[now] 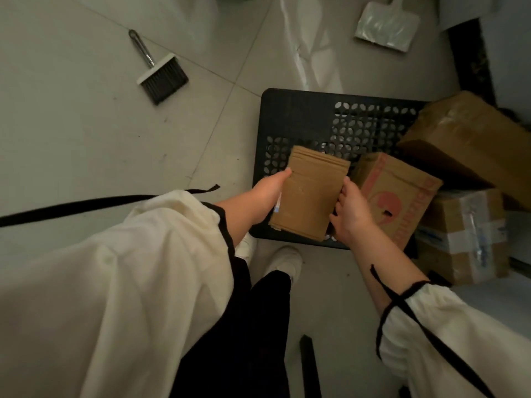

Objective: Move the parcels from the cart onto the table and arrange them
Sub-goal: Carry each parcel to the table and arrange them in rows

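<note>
I hold a small plain brown parcel [310, 193] above the near edge of the black perforated cart [298, 116]. My left hand [265, 196] grips its left side and my right hand [352, 214] grips its right side. A cardboard box with red print [402, 191] sits on the cart just right of the held parcel. A large brown box [471, 139] lies tilted at the cart's right end. In front of it rests a taped box with clear plastic wrap [465, 234]. No table is in view.
A hand brush [161, 73] lies on the tiled floor to the left, a dustpan [388, 27] at the top. White plastic sheeting [310, 47] lies behind the cart. My shoes [284, 259] stand at the cart's near edge. A black strap [86, 205] hangs from my sleeve.
</note>
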Motion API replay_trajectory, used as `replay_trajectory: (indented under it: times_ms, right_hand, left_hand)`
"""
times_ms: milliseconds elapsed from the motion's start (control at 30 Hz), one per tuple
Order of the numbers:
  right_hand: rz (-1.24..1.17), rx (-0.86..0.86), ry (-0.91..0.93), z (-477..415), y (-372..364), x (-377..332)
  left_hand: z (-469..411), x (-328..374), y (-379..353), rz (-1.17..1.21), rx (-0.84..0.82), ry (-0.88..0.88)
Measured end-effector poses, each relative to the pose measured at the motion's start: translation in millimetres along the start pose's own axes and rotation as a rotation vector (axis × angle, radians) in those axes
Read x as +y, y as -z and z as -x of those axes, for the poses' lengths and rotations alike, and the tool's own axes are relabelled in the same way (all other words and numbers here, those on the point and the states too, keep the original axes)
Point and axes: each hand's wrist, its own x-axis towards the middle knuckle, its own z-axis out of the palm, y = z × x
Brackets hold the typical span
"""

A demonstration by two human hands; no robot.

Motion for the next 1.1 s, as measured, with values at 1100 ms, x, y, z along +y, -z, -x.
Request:
replay_trajectory:
  times_ms: [1100]
  right_hand:
    - [-0.246,-0.387,1.402,740,-7,-240]
  left_hand:
    - [721,218,76,-0.091,0.109,-1.655]
